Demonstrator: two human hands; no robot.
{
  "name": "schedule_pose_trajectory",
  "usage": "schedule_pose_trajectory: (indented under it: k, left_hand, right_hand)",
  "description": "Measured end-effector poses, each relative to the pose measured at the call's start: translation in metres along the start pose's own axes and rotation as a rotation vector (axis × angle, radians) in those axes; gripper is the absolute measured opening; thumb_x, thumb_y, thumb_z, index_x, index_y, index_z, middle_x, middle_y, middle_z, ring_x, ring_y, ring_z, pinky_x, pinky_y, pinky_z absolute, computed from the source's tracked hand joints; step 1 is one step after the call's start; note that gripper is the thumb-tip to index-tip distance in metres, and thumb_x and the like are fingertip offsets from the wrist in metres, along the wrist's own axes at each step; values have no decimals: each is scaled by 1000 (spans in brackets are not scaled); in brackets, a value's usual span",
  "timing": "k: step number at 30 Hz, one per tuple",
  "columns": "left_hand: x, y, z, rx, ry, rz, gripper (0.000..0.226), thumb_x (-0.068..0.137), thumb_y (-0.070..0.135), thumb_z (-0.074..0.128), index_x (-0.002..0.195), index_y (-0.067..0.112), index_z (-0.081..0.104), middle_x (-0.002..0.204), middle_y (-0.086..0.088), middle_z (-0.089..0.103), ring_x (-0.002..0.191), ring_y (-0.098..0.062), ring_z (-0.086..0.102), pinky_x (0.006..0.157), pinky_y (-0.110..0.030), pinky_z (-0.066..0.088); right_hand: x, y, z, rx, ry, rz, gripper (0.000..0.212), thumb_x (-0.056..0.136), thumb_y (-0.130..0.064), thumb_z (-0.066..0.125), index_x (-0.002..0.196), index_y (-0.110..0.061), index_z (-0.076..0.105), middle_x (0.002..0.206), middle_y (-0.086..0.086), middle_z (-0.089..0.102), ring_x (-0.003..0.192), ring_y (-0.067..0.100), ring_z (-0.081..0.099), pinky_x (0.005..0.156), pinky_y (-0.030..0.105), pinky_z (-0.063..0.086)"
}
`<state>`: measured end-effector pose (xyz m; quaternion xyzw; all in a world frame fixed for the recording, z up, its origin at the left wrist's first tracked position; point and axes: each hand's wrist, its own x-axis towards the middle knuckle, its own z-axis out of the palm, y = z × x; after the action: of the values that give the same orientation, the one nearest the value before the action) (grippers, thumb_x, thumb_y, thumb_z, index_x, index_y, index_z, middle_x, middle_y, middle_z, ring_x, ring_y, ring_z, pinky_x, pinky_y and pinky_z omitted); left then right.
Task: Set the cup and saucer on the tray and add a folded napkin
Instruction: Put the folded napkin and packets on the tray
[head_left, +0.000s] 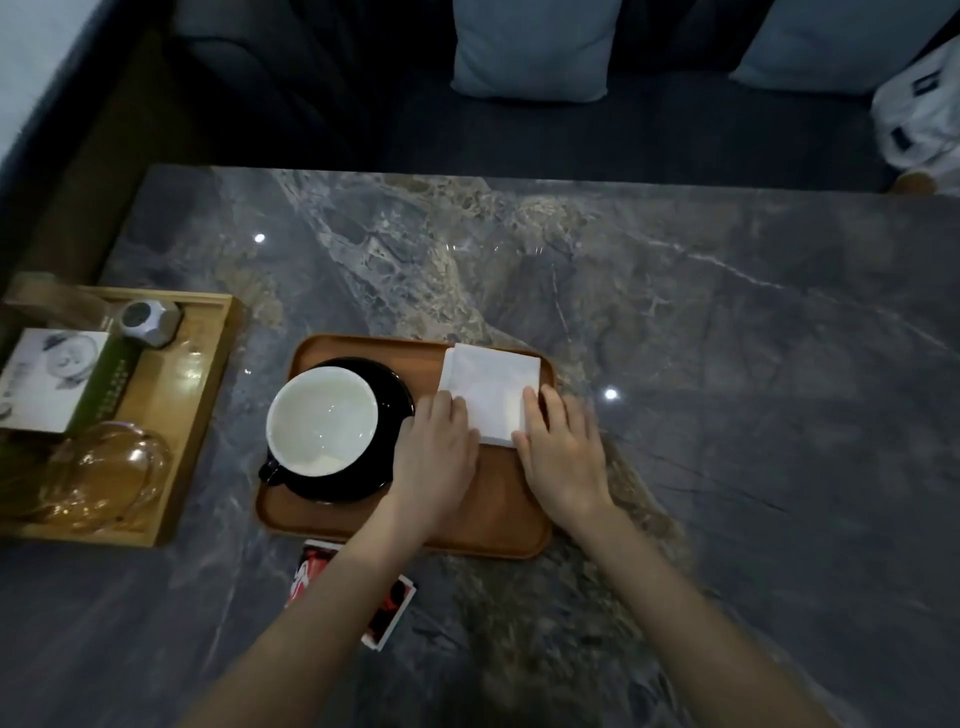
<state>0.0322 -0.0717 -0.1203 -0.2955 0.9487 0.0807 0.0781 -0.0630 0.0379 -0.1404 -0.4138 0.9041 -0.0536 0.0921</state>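
Off to the left of the fingers, the white cup (322, 420) sits on its black saucer (387, 387), both already on the brown tray (498, 512), so the step in hand looks to be settling the folded napkin (491, 392). To do it well, I'd say press lightly and evenly on both near corners, square the edges to the tray's rim, and keep the left knuckles off the saucer, which is just beside them.

The left hand (435, 454) lies flat on the napkin's near left corner, fingers held close together and only gently bent, tips resting on the paper; it pinches nothing that I can see. Between the two hands the napkin shows white, lying in the tray's far right part. The right hand (561, 457) mirrors the left on the near right corner, fingers slightly spread and nearly straight, touching the napkin's edge. Whether either thumb tucks under the paper, I cannot tell.
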Motion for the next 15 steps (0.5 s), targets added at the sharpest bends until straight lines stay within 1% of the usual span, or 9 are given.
schedule_pose_trajectory:
  k: [1, 3, 4, 5, 7, 9, 12, 14, 15]
  left_hand:
    - [-7, -1, -1, -41, -20, 8, 34, 91, 25, 46, 117, 3, 52, 121, -17, 54, 109, -32, 51, 78, -41, 47]
    - [-24, -4, -6, -131, -62, 40, 44, 95, 27, 41, 132, 4, 40, 142, -16, 39, 129, -31, 36, 99, -42, 37]
    - [-34, -7, -9, -184, -57, 62, 45, 95, 27, 41, 135, 5, 38, 145, -16, 36, 133, -31, 32, 104, -41, 33]
    - [-44, -10, -14, -248, -47, 76, 45, 95, 26, 43, 135, 5, 40, 145, -15, 36, 133, -31, 33, 106, -40, 31]
    - [-64, -20, -22, -386, -46, 60, 39, 93, 23, 47, 128, 6, 49, 138, -13, 46, 126, -29, 44, 103, -36, 35]
    - [-88, -34, -29, -511, -38, 29, 32, 92, 23, 49, 117, 5, 59, 120, -12, 60, 112, -27, 55, 92, -28, 38]
    - [-125, -59, -36, -645, 28, -121, 21, 89, 15, 56, 103, 5, 68, 100, -8, 70, 90, -19, 62, 73, -15, 36]
    - [-149, -75, -32, -717, 66, -231, 16, 87, 8, 59, 98, 5, 70, 94, -8, 70, 79, -17, 61, 68, -14, 38]
    - [-159, -81, -28, -733, 91, -264, 14, 86, 7, 60, 95, 5, 70, 93, -9, 70, 78, -18, 61, 67, -14, 39]
  right_hand:
    - [-2, -1, -6, 39, -8, 4, 48, 91, -31, 45, 131, -5, 49, 128, 18, 57, 113, 36, 55, 96, 47, 45]
    - [-9, -5, -18, 92, 28, -37, 44, 92, -29, 39, 124, -4, 54, 122, 18, 60, 108, 36, 57, 92, 46, 47]
    - [-14, -8, -25, 137, 61, -60, 42, 91, -28, 36, 119, -4, 57, 116, 17, 63, 104, 35, 58, 90, 44, 48]
    - [-21, -13, -35, 221, 75, -71, 38, 91, -25, 37, 114, -4, 60, 111, 15, 65, 103, 33, 58, 89, 42, 47]
    - [-37, -25, -47, 429, 39, -53, 28, 94, -19, 42, 109, -7, 63, 109, 10, 65, 103, 27, 56, 89, 36, 44]
    - [-54, -39, -55, 602, -33, -44, 24, 95, -17, 45, 104, -10, 66, 106, 7, 67, 99, 21, 58, 84, 32, 44]
    - [-82, -63, -48, 721, -56, -101, 18, 92, -14, 50, 97, -10, 68, 99, 5, 70, 87, 14, 58, 76, 23, 41]
    - [-97, -78, -34, 762, -105, -108, 16, 91, -14, 53, 94, -10, 68, 96, 5, 70, 81, 11, 56, 74, 23, 42]
    - [-103, -85, -26, 772, -130, -107, 15, 90, -15, 55, 93, -10, 68, 96, 6, 70, 82, 12, 58, 76, 25, 44]
